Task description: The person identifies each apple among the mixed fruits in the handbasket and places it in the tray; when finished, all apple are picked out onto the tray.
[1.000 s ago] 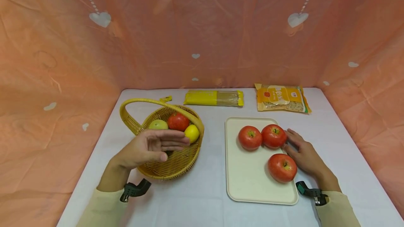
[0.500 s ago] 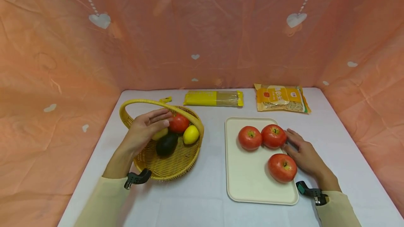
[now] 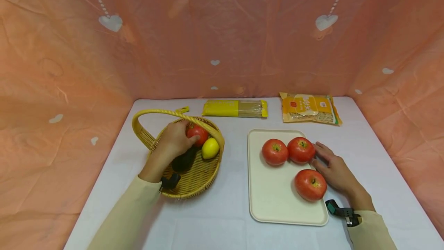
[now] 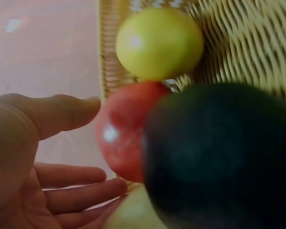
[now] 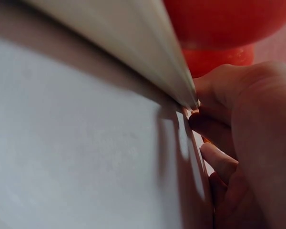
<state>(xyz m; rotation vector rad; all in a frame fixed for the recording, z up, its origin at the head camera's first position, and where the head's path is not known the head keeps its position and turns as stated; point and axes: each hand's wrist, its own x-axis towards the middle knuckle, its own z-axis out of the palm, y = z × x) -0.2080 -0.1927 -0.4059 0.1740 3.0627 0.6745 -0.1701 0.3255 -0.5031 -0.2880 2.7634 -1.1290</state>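
In the head view my left hand [image 3: 173, 140] reaches into the wicker basket [image 3: 194, 186], over a red apple [image 3: 200, 131]. Its thumb and fingers stand around the apple, fairly straight, and in the left wrist view a gap still shows. A dark avocado [image 3: 184, 161] and a yellow lemon [image 3: 210, 148] lie beside it. The hand hides a pale green fruit [image 4: 136, 210] from the head view. My right hand [image 3: 336, 171] rests at the right edge of the cream tray [image 3: 274, 200], thumb at its rim. The tray bears red apples [image 3: 275, 152], one [image 3: 301, 150] near the fingertips.
The basket's handle [image 3: 163, 111] arches above the left hand. Behind lie a yellow pack of noodles [image 3: 222, 108] and an orange bag of dry food [image 3: 308, 108]. A third apple [image 3: 310, 185] sits near the tray's right edge. Pink cloth [image 3: 222, 49] encloses the white table [image 3: 208, 227].
My left hand has moved from above the basket's front, back and down into it, to the red apple, turning palm down. The right hand, tray and its apples have not moved.
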